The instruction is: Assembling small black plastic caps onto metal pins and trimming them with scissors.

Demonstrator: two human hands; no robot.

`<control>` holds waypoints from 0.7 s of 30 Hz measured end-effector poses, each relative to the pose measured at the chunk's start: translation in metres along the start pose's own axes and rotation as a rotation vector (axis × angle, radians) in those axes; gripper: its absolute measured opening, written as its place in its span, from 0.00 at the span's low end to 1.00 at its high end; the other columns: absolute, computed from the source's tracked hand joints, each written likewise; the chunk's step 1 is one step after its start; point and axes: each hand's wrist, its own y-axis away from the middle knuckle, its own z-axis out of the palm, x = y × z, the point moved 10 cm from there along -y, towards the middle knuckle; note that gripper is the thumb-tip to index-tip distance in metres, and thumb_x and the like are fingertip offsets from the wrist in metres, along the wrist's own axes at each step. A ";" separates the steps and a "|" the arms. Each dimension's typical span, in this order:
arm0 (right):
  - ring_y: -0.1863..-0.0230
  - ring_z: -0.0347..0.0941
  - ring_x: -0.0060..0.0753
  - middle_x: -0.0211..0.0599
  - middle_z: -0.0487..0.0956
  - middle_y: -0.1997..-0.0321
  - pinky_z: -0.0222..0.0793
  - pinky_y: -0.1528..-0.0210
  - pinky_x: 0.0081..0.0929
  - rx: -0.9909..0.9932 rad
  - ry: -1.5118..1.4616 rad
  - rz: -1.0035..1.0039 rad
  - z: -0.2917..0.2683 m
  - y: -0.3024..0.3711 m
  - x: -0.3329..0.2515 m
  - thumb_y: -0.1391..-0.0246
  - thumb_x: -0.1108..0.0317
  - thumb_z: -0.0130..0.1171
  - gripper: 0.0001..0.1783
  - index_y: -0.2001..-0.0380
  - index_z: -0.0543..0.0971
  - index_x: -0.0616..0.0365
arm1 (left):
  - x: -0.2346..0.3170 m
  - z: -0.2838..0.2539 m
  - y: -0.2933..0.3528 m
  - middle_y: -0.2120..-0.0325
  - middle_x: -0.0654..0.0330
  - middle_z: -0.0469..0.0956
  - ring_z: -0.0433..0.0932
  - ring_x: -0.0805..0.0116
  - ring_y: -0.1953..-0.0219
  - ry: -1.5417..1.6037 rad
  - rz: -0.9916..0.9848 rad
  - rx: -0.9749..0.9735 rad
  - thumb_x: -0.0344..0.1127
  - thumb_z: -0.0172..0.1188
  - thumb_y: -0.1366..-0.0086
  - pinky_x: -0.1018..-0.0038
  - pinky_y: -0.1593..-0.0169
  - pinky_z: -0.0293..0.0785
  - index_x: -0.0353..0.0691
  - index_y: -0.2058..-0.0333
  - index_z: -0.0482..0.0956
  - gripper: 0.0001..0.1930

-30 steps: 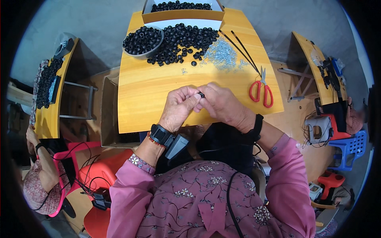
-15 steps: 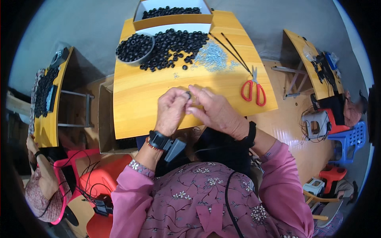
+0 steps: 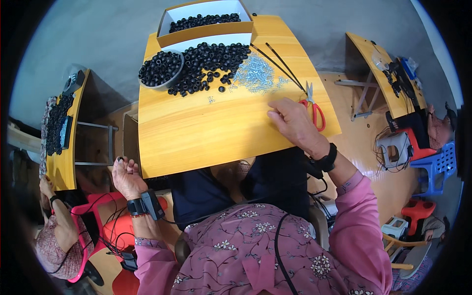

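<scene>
Hands well apart, as I see it from here; the left hand (image 3: pixel 129 179) is raised just outside the near left corner of the wood-grained yellow table (image 3: pixel 211 132), fingers curled, a small dark piece (image 3: pixel 119 159) showing at the fingertips; whether they grip it I cannot tell, and it is too small to read its long axis; the right hand (image 3: pixel 300 127) is over the table's right half, thumb tip parted from the loosely bent forefinger.

Beside that hand lie red-handled scissors (image 3: pixel 310 98), near the table's right side; their metal blades point to the table's far edge, the long axis running roughly from far to near, with the hand covering part of the handles.

Two thin dark rods (image 3: pixel 284 66) slant across the table's far right part, their near ends close to the scissor tips; left of them spreads a patch of tiny translucent bluish bits (image 3: pixel 254 73); at the table's far middle lies a heap of round black beads (image 3: pixel 211 56), many with a visible hole; at its far left stands a round greyish bowl (image 3: pixel 169 84) filled with the same beads; along the table's far edge, behind the heap, sits a brown box (image 3: pixel 206 33), white inside, with more beads in it.

Beyond the table's left side another person's patterned garment (image 3: pixel 59 241) shows; beyond its right, a blue perforated plastic seat (image 3: pixel 435 169).
</scene>
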 end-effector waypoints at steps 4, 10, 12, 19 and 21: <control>0.61 0.77 0.57 0.50 0.78 0.62 0.73 0.58 0.47 0.008 0.039 -0.207 0.036 -0.028 -0.030 0.43 0.68 0.60 0.12 0.59 0.78 0.65 | -0.055 -0.058 -0.037 0.68 0.62 0.79 0.77 0.70 0.68 -0.008 -0.131 0.036 0.35 0.60 0.32 0.71 0.59 0.76 0.40 0.60 0.78 0.07; 0.60 0.77 0.60 0.55 0.77 0.60 0.74 0.57 0.48 -0.107 0.018 -0.248 0.090 -0.081 -0.081 0.41 0.68 0.58 0.13 0.59 0.77 0.67 | -0.118 -0.120 -0.084 0.71 0.61 0.73 0.72 0.72 0.71 0.034 -0.228 0.104 0.30 0.56 0.30 0.75 0.66 0.73 0.36 0.63 0.73 0.04; 0.57 0.77 0.59 0.54 0.76 0.60 0.74 0.54 0.48 -0.234 0.146 -0.129 0.114 -0.089 -0.074 0.40 0.65 0.58 0.13 0.62 0.77 0.67 | -0.128 -0.137 -0.089 0.62 0.56 0.78 0.80 0.65 0.61 0.020 -0.242 0.098 0.30 0.57 0.31 0.68 0.55 0.82 0.32 0.57 0.76 0.08; 0.59 0.77 0.58 0.54 0.75 0.63 0.73 0.55 0.51 -0.188 0.145 -0.129 0.109 -0.081 -0.048 0.40 0.67 0.57 0.11 0.65 0.76 0.66 | -0.056 -0.064 -0.022 0.59 0.57 0.78 0.79 0.67 0.60 -0.109 -0.117 0.134 0.28 0.58 0.32 0.69 0.58 0.81 0.37 0.47 0.72 0.16; 0.60 0.78 0.56 0.52 0.78 0.67 0.75 0.59 0.48 -0.041 0.018 -0.279 0.079 -0.072 -0.056 0.46 0.73 0.56 0.07 0.69 0.76 0.67 | -0.021 -0.050 -0.014 0.58 0.61 0.77 0.77 0.74 0.62 -0.061 0.061 0.112 0.27 0.58 0.31 0.75 0.64 0.77 0.37 0.47 0.73 0.15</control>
